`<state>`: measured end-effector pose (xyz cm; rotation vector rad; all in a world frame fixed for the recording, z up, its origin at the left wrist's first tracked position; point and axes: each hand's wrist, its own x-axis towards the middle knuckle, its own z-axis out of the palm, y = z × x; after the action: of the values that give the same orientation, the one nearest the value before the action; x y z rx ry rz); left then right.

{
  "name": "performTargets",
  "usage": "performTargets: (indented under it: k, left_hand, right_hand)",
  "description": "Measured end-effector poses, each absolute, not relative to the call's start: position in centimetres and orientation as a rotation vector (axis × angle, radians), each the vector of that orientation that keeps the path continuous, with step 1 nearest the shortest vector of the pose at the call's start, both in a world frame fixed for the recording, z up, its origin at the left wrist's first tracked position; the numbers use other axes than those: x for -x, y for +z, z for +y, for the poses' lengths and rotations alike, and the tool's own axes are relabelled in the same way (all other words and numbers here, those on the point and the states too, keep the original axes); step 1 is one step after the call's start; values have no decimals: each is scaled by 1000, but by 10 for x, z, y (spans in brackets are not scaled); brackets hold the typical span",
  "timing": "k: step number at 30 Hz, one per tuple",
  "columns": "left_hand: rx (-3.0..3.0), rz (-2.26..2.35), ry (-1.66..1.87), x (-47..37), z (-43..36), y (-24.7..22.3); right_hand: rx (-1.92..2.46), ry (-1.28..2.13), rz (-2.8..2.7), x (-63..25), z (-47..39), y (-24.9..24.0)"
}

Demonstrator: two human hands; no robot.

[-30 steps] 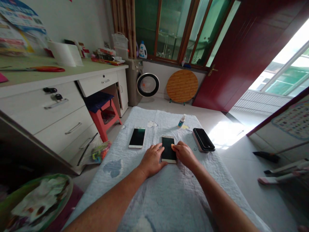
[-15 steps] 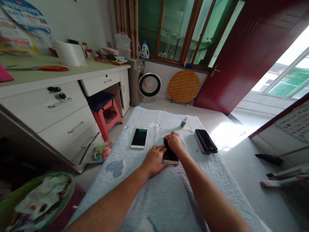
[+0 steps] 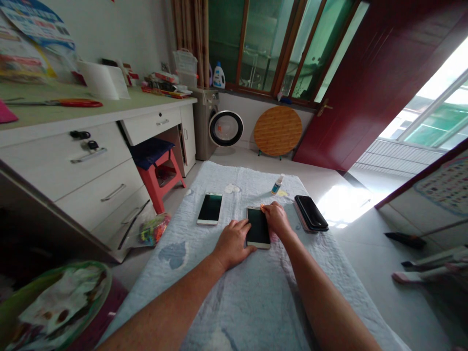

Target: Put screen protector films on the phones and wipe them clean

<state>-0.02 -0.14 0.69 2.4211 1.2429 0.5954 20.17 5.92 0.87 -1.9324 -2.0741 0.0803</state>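
Observation:
A smartphone (image 3: 258, 228) with a dark screen and pale frame lies face up on the cloth-covered table. My left hand (image 3: 234, 243) holds it at its left side, fingertips on the left edge and thumb by the lower corner. At the phone's upper right, my right hand (image 3: 277, 218) is closed on a small orange cloth (image 3: 262, 207), most of it hidden by the fingers. To the left lies a white smartphone (image 3: 209, 208), face up. Beyond my right hand stands a small spray bottle (image 3: 277, 185). Black phones or cases (image 3: 311, 213) are stacked on the right.
A pale blue quilted cloth (image 3: 234, 302) covers the table. Left of it are a full waste bin (image 3: 106, 297), a red stool (image 3: 157, 183) and a white desk (image 3: 98, 173). An open washing machine (image 3: 204, 124) and a round wooden board (image 3: 278, 130) stand behind.
My right hand has moved right with the orange cloth, from over the phone's screen to its upper right edge, uncovering more screen. My left hand stays in place.

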Motion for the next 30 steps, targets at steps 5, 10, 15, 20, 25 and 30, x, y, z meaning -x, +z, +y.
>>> performTargets:
  k: [5, 10, 15, 20, 25, 30]
  left_hand:
    - [-2419, 1226, 590, 1, 0, 8]
    - [-2387, 1192, 637, 1, 0, 6]
    - [-2321, 1181, 735, 1, 2, -3]
    - [-2317, 1236, 710, 1, 5, -10]
    - [-2376, 1213, 695, 1, 4, -7]
    - [-2390, 1210, 652, 2, 4, -2]
  right_hand:
    - [1929, 62, -2106, -195, 62, 10]
    - [1801, 111, -2209, -179, 61, 12]
    - [1628, 165, -2270, -174, 35, 15]
    - [1440, 287, -2354, -174, -10, 21]
    - [1367, 363, -2395, -176, -45, 29]
    - [1418, 341, -2342, -187, -34, 23]
